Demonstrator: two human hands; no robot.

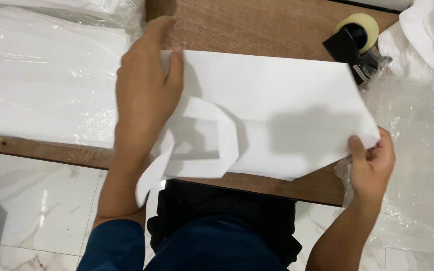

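Observation:
A flat white paper bag (282,110) with white ribbon-like handles (212,138) lies on a brown wooden table (257,27). My left hand (144,95) rests palm down on the bag's left end, fingers curled over its top corner, next to the handles. One handle strip hangs off the table's near edge. My right hand (372,160) pinches the bag's lower right corner between thumb and fingers at the table's front edge.
A black tape dispenser (355,45) with a roll of clear tape stands at the back right. Clear plastic wrapping (41,75) with white items covers the left; more plastic (418,145) and white pieces lie right. Marble floor tiles (31,200) show below.

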